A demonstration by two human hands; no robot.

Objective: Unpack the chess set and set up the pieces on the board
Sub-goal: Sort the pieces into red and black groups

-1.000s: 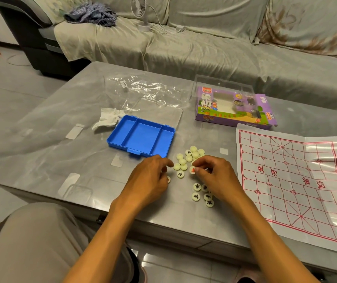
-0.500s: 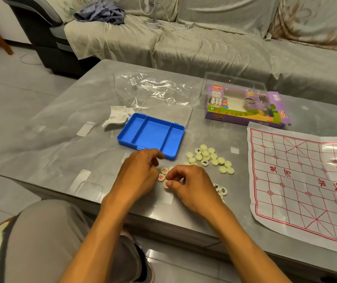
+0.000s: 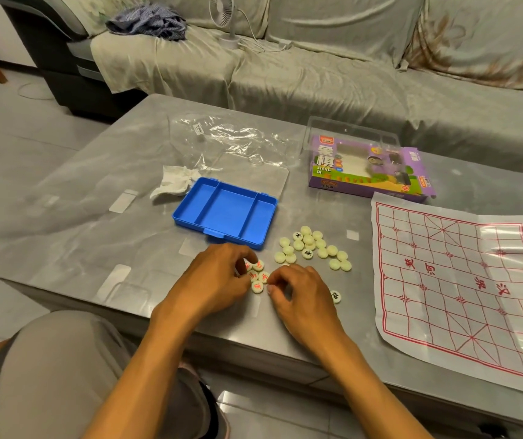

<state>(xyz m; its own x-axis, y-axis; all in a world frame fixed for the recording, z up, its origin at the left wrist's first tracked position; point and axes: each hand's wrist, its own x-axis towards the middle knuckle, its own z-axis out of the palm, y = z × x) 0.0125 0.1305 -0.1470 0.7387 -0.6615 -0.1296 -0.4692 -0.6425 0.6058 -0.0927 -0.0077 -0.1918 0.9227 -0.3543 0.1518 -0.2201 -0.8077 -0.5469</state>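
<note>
Red-marked pieces (image 3: pixel 257 275) clustered between left hand (image 3: pixel 212 280), right hand (image 3: pixel 298 293), near table edge (image 3: pixel 254 340).

The blue tray (image 3: pixel 225 213) lies open and flat, its three compartments holding nothing. Just right of its near corner sits a loose heap of pale round pieces (image 3: pixel 312 248), most blank side up, two showing black characters. Nearer than the tray, a tight cluster of red-marked pieces (image 3: pixel 257 275) lies face up. The paper board (image 3: pixel 463 289), white with red grid lines, is spread flat well right of the tray, bearing no pieces.
</note>
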